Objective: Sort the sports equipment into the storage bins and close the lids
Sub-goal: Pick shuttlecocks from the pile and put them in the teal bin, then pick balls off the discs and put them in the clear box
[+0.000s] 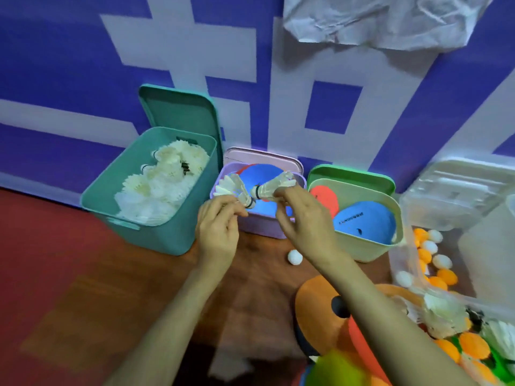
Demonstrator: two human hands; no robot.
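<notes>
While your left hand and right hand are each pinching a shuttlecock above the lilac bin by the floor's wall edge, you are handling feather-light, easily crushed skirts, so I am judging the firm cork ends the safest hold.

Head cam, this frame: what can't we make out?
1. Purple bin contents: head view, left hand and right hand, pinching shuttlecocks, cover most.
2. Clear bin: head view, cut off by right edge, blurred; ball count unclear.
3. Print on blue disc: head view, too small, blurred.
</notes>
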